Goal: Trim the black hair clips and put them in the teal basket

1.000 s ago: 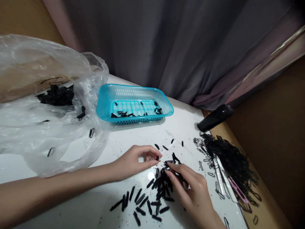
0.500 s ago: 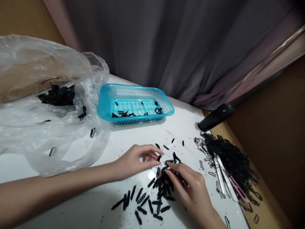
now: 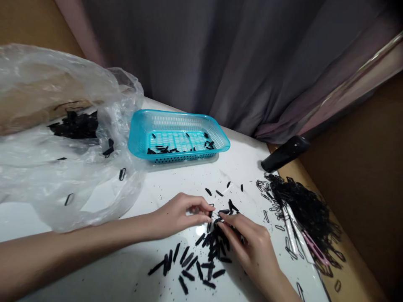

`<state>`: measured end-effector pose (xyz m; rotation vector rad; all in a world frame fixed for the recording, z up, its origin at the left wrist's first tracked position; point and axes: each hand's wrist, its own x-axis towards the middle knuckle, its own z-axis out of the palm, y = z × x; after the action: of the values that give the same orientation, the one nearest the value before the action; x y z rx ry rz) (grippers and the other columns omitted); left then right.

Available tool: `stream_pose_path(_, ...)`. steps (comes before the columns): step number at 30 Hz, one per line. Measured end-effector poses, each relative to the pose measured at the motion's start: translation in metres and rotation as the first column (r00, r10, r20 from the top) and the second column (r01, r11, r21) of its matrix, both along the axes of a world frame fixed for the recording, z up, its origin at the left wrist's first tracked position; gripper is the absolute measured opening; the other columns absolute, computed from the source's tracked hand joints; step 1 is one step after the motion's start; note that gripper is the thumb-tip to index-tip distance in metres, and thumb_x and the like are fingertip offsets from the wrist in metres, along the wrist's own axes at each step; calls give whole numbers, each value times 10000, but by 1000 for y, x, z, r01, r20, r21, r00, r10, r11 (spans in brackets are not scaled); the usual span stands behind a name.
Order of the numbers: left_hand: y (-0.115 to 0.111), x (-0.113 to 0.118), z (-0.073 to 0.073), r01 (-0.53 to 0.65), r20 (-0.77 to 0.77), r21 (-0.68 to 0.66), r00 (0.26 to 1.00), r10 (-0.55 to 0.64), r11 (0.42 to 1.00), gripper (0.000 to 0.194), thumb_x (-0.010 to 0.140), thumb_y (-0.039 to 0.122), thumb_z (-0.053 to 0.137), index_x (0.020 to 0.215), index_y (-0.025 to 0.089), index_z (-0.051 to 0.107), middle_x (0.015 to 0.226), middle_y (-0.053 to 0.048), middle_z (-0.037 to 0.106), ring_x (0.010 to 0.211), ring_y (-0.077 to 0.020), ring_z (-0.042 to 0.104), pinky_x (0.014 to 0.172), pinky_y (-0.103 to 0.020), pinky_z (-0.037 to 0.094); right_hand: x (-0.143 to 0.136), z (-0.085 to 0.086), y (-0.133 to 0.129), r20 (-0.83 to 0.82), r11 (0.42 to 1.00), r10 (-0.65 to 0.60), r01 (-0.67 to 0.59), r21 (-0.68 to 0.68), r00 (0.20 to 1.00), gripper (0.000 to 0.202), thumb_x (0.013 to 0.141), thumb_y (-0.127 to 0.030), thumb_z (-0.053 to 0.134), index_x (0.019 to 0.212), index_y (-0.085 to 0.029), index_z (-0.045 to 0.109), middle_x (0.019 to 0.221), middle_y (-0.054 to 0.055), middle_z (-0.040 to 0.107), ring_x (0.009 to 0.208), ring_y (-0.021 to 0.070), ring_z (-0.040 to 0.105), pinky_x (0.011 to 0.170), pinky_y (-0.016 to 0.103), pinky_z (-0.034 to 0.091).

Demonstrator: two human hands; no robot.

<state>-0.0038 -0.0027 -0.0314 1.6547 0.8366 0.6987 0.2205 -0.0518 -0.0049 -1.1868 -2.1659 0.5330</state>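
My left hand [image 3: 192, 212] is closed in a pinch on a small black oblong piece [image 3: 210, 214], held upright between thumb and fingertips. Facing it, just to the right, my right hand [image 3: 252, 239] has its thumb and forefinger pressed together. Something thin and pale seems to show at those fingertips, too small to name. Beneath and around the right fingers lies a heap of short black oblong pieces [image 3: 214, 247], partly hidden by that hand. More such pieces are scattered toward the front of the white table [image 3: 126, 272].
A blue plastic basket [image 3: 179, 156] stands at the back with several black pieces inside. Clear plastic bags [image 3: 119, 201] spread over the left side, holding black pieces. On the right are a dark cylinder [image 3: 285, 154], a tangle of black wire-like loops [image 3: 308, 214] and a pink-handled tool [image 3: 315, 248].
My left fingertips have dipped slightly, and the black piece has turned more upright and come down closer to the right fingertips. The right hand has hardly moved.
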Motion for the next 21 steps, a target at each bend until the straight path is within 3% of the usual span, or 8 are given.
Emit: stream_pose_path(21,0,1,-3,20,-83,176,997,-5,984,160,905,259,643,961,156,751,871,-56,738,782,-165,678,676,-244,474,1,2,2,150,974,-24,-11,227,988,202,964,-154,543,983,-180,743,783,51,731,642,146,690,550,233,540)
